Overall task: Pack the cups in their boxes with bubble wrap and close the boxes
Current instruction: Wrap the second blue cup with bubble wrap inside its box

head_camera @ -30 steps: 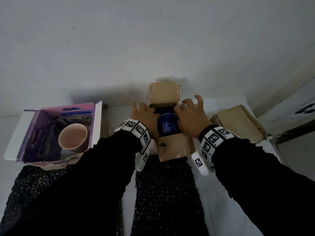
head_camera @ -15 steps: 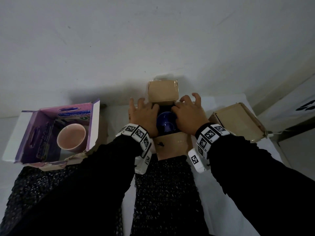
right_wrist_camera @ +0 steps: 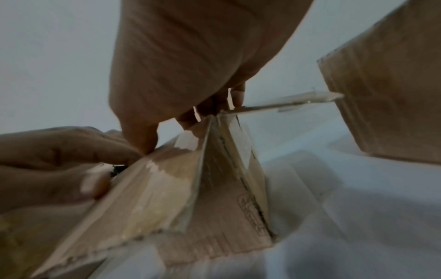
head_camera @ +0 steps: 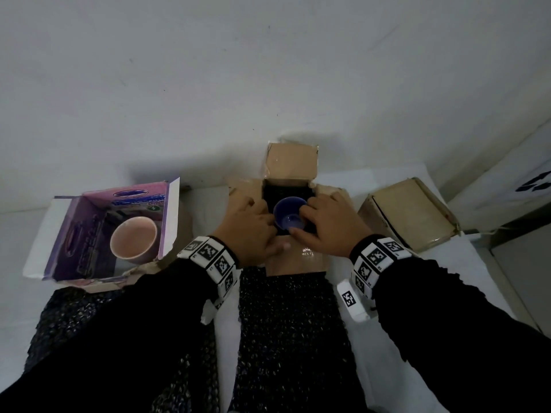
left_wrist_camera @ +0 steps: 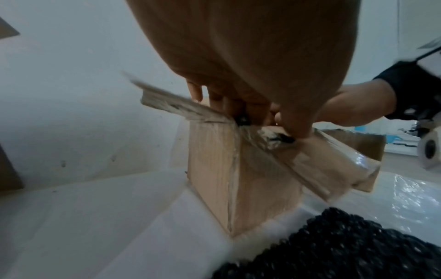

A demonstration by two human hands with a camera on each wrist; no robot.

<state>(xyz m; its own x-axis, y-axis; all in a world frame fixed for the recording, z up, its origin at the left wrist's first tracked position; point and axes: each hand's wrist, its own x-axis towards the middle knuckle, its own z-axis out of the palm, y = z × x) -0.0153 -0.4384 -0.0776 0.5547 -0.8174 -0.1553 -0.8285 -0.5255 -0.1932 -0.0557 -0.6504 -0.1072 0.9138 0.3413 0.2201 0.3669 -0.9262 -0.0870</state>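
A blue cup (head_camera: 288, 216) sits upright in the open brown box (head_camera: 298, 259), with dark bubble wrap around it inside. My left hand (head_camera: 252, 229) is at the cup's left, fingers bent down into the box against the cup and thumb on the near flap. My right hand (head_camera: 325, 225) brackets the cup's right rim with fingers and thumb. The far flap (head_camera: 292, 160) stands up. In the left wrist view my fingers (left_wrist_camera: 229, 105) dip inside the box (left_wrist_camera: 214, 169). The right wrist view shows my fingers (right_wrist_camera: 236, 96) at the box edge (right_wrist_camera: 214, 169).
A purple box (head_camera: 74, 234) at the left holds a pink cup (head_camera: 133, 239), lid open. A closed brown box (head_camera: 411, 216) lies at the right. Black bubble wrap sheets (head_camera: 289, 323) lie on the white table in front of the box. A white wall stands just behind.
Both hands have drawn in from the box's side flaps. Fingers that lay spread over the far edge now bend down beside the cup, which shows more fully.
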